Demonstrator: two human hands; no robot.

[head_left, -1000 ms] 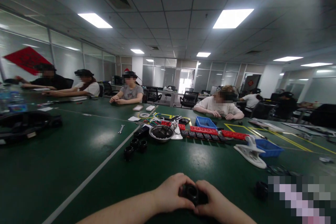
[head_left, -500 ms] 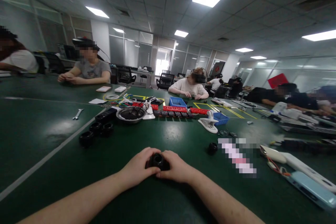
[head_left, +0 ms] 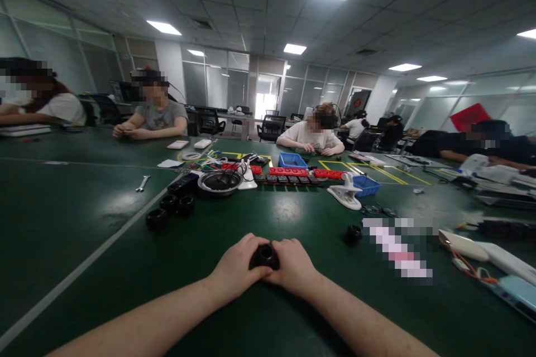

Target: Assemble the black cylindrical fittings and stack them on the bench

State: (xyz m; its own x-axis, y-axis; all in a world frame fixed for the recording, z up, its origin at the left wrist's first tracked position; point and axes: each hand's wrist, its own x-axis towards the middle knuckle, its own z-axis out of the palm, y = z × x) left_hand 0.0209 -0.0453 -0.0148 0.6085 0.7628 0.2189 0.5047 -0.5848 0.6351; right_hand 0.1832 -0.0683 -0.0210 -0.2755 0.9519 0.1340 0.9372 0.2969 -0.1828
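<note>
Both of my hands are wrapped round a round black part with a hole in its top [head_left: 267, 255], low over the green table. My left hand [head_left: 239, 265] grips its left side, and my right hand [head_left: 293, 266] closes on its right side; the thumbs come close together in front. The fingers hide much of its sides. A similar black part [head_left: 354, 234] sits to the right of my hands. Several more black round parts [head_left: 156, 218] stand grouped at the left, beside the pale line on the table.
Ahead lie a metal bowl with cables [head_left: 219, 183], red strips [head_left: 288, 171], blue bins [head_left: 293, 160] and a white clip stand [head_left: 345, 193]. A wrench [head_left: 143, 183] rests at left. On the right is a light-blue device with a cord [head_left: 517, 293]. Other people sit round the table.
The camera view has turned slightly left, so the scene sits further right. Both hands keep hold of the black part, which seems a little more upright.
</note>
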